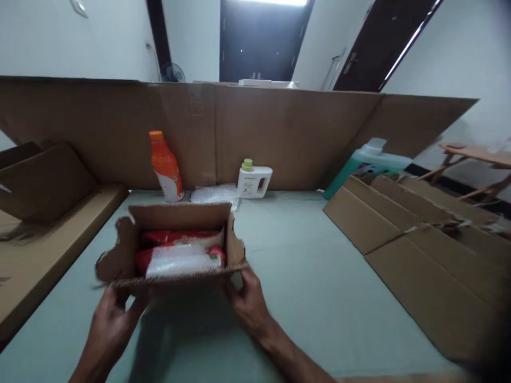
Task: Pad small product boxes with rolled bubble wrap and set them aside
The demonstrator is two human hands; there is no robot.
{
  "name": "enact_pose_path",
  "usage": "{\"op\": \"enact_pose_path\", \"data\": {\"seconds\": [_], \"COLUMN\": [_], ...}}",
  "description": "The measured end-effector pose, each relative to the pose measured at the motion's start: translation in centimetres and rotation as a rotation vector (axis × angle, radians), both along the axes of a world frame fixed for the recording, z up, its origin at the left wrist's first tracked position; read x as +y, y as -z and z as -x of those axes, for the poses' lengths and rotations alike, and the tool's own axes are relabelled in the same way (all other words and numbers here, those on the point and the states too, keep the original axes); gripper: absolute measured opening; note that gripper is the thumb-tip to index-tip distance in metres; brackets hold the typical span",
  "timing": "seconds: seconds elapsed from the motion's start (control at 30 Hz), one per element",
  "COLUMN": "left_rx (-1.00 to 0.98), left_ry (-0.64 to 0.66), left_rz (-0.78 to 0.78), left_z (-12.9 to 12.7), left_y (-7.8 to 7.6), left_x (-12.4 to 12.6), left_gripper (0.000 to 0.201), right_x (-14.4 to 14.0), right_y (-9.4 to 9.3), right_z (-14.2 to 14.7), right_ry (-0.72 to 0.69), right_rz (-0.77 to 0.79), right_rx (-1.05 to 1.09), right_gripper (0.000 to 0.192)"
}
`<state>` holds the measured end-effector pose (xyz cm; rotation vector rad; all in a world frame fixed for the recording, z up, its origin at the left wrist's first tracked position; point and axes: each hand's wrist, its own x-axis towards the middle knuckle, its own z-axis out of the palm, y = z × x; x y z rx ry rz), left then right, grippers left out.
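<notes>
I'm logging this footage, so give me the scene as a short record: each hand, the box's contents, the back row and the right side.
Left hand: grips the near left of an open cardboard box
Right hand: grips the box's near right corner
Contents: red packets, the nearer partly under clear wrap; labels unreadable
Back row, left to right: orange bottle, bubble wrap, white jug with green cap
Behind them: cardboard panel
Right side: green bottle, partly hidden by a large carton
</notes>
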<state>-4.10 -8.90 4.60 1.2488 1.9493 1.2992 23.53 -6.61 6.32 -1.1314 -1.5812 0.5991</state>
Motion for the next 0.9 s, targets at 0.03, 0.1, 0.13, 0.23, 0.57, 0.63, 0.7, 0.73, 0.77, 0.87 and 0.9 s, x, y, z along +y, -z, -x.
{"op": "enact_pose_path", "data": {"seconds": [0.03,0.1,0.13,0.23,0.57,0.63,0.7,0.73,0.77,0.87,0.9], "left_rx": [-0.057,-0.176,-0.209,-0.253,-0.231,-0.239,-0.277,-0.31,-0.349,-0.436,-0.449], "left_ry": [0.04,0.182,0.245,0.382,0.438,0.538,0.665,0.737,0.812,1.019,1.059], "left_rz": [-0.043,-0.112,-0.135,-0.121,-0.013,-0.033,-0.061,-0.078,-0.099,-0.151,-0.158], "left_z": [-0.9,-3.7,-5.4,-8.9,-8.6,-11.7,-15.7,-17.9,-20.1,-26.9,-29.1], "left_y": [-1.0,-2.2,-2.4,-1.5,2.9,2.8,2.5,2.2,2.0,1.5,1.4], "left_x": [0.6,1.9,2.3,2.0,3.1,5.4,8.1,9.6,11.2,16.5,18.3], "left_gripper": [0.062,0.072,0.072,0.068,0.051,0.044,0.04,0.041,0.044,0.06,0.064], "right_x": [0.4,0.4,0.0,-3.0,-4.3,-3.6,-3.0,-2.7,-2.5,-1.2,-0.7], "right_y": [-0.5,-1.2,-1.3,-0.7,2.5,2.9,3.4,3.7,4.0,5.0,5.3], "right_z": [-0.2,-2.0,-3.3,-6.7,-7.1,-9.8,-12.9,-14.5,-16.1,-20.7,-22.1], "right_ry": [0.005,0.084,0.147,0.32,0.322,0.397,0.494,0.556,0.62,0.788,0.824], "right_rz": [-0.004,0.001,0.015,0.048,0.024,-0.009,-0.013,-0.01,-0.008,-0.02,-0.032], "right_rx": [0.026,0.041,0.038,0.007,0.04,0.031,0.008,-0.008,-0.024,-0.057,-0.067], "right_gripper": [0.036,0.035,0.035,0.036,0.032,0.026,0.022,0.023,0.025,0.038,0.043]}}
